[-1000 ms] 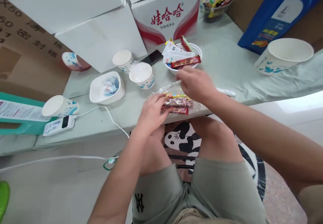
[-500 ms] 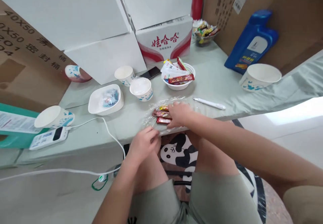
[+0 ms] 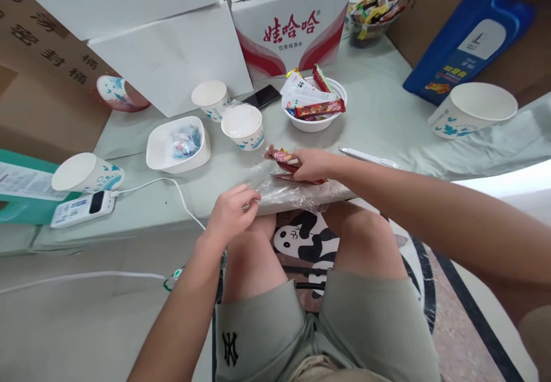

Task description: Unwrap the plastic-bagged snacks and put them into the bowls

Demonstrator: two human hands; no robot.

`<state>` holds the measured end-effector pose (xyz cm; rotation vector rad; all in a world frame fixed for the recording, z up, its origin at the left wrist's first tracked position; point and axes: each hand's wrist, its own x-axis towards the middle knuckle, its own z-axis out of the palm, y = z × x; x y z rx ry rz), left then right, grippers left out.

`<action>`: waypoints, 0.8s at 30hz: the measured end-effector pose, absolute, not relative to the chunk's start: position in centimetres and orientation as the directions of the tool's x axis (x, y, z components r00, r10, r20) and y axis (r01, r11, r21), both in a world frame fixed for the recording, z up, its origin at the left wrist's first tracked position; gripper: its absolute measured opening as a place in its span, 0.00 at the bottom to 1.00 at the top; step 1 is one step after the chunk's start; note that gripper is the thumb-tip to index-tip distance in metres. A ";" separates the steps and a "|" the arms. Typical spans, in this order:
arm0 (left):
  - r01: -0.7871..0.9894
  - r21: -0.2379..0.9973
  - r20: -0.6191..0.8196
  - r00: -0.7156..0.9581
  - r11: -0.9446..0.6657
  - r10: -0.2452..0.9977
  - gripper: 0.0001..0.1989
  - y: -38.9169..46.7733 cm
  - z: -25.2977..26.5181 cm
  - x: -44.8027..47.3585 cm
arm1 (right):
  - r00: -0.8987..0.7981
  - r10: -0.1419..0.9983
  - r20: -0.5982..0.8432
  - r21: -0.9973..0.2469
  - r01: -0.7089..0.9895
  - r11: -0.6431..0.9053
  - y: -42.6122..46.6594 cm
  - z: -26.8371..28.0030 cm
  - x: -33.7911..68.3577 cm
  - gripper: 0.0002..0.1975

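Snack bars (image 3: 284, 158) now together in the right hand (image 3: 315, 164) (clear plastic (image 3: 282, 194) beneath)

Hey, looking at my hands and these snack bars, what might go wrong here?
The right hand grips several snack bars together, so one might slip out.
The clear plastic film lies right at the edge of the table and could slide off.
The white cable runs over that edge near the left hand, so it may snag.
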<state>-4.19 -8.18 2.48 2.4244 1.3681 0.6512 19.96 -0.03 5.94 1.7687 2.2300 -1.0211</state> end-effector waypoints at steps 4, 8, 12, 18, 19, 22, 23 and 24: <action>0.765 0.467 0.212 0.391 -0.444 0.896 0.11 -7.8 2.5 -4.2 | -0.243 0.838 -0.488 -0.561 0.823 -0.088 0.5 5.5 21.7 0.23; 0.837 0.411 0.053 0.372 -0.360 0.927 0.10 -7.7 2.7 -3.2 | -0.284 0.901 -0.327 -0.413 0.901 0.134 -0.9 4.9 21.3 0.22; 0.883 0.326 -0.017 0.363 -0.338 0.931 0.09 -7.9 3.0 -2.3 | -0.412 0.852 -0.325 -0.203 0.910 0.362 -3.2 4.9 19.3 0.18; 0.856 0.373 -0.023 0.394 -0.358 0.919 0.10 -8.2 3.6 -3.2 | -0.339 0.862 -0.376 -0.351 0.913 0.206 -2.4 4.8 19.2 0.23; 0.860 0.369 -0.015 0.385 -0.353 0.923 0.10 -8.2 3.7 -3.5 | -0.322 0.866 -0.384 -0.395 0.905 0.161 -1.8 4.7 19.6 0.23; 0.870 0.358 0.003 0.363 -0.340 0.932 0.10 -7.8 3.9 -4.3 | -0.282 0.885 -0.370 -0.489 0.869 0.073 -0.8 4.6 21.3 0.23; 0.874 0.353 0.000 0.358 -0.335 0.934 0.10 -7.6 4.1 -4.6 | -0.273 0.893 -0.357 -0.532 0.846 0.046 -0.7 4.6 21.9 0.23; 0.877 0.348 -0.006 0.354 -0.330 0.935 0.10 -7.3 4.2 -4.8 | -0.274 0.900 -0.340 -0.597 0.802 0.018 -0.7 4.7 22.6 0.23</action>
